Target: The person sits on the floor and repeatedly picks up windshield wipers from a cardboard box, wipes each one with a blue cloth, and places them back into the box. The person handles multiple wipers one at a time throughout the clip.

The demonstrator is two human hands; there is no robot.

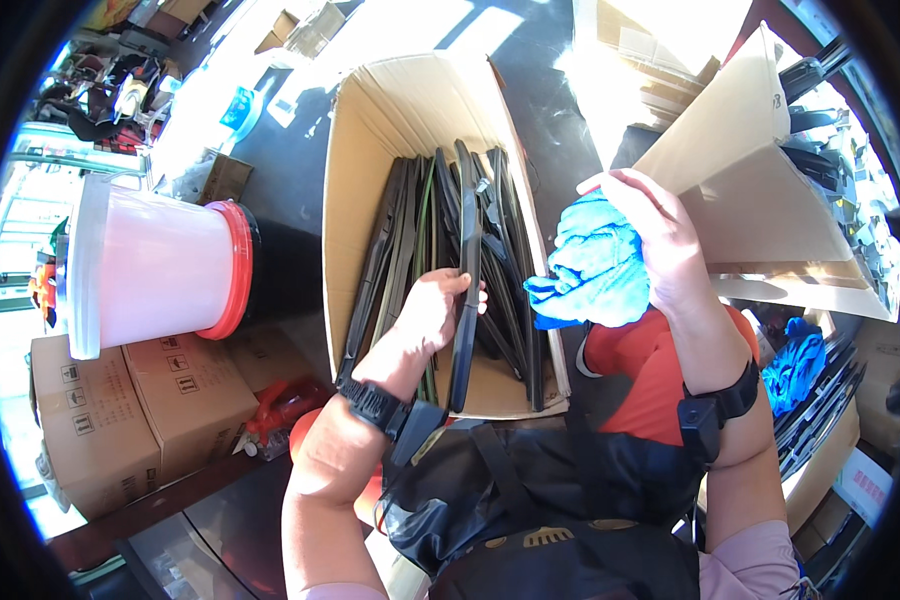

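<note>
My left hand (433, 308) is closed around a long black wiper blade (466, 270), holding it upright over an open cardboard box (370, 130). The box holds several more black wiper blades (505, 230) lying lengthwise. My right hand (660, 235) is raised to the right of the box and grips a crumpled blue cloth (595, 265). The cloth hangs close to the box's right wall. Both wrists carry black bands. I wear a dark apron over a red top.
A pink-white bucket (150, 265) with a red rim lies on its side at the left, over stacked cardboard boxes (120, 410). Another cardboard box (770, 190) stands at the right, with more wiper blades (820, 390) and a blue cloth below it.
</note>
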